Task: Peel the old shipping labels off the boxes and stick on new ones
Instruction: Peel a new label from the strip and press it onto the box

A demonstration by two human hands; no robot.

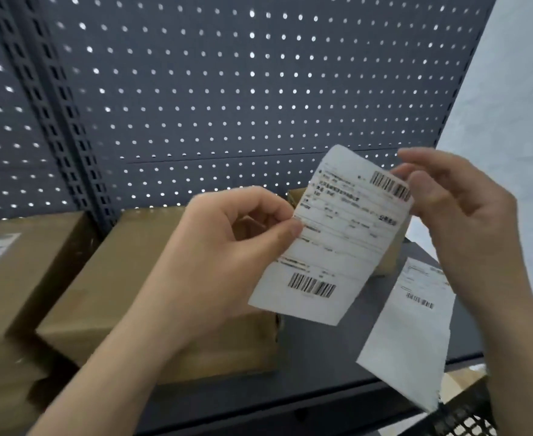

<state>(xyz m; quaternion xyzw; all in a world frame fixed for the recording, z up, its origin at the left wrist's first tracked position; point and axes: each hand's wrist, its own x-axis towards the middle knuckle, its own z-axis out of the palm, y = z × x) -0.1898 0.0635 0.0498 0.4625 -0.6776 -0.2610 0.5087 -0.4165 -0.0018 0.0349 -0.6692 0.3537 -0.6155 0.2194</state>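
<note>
The label [334,240] is up in the air over the box [126,278], print facing the camera, long axis nearly upright with the top leaning right. The left hand [227,247] pinches its left edge midway, and the right hand [460,215] is at the top right corner, too blurry to tell if it grips. It looks thin and floppy, so I'd hold it by the edges.

Boxes [152,278] fill the shelf's [322,357] left and middle, with the pegboard [227,89] closing off the back. Bare shelf lies open between the middle box and a label sheet [410,335] overhanging the right front edge.
</note>
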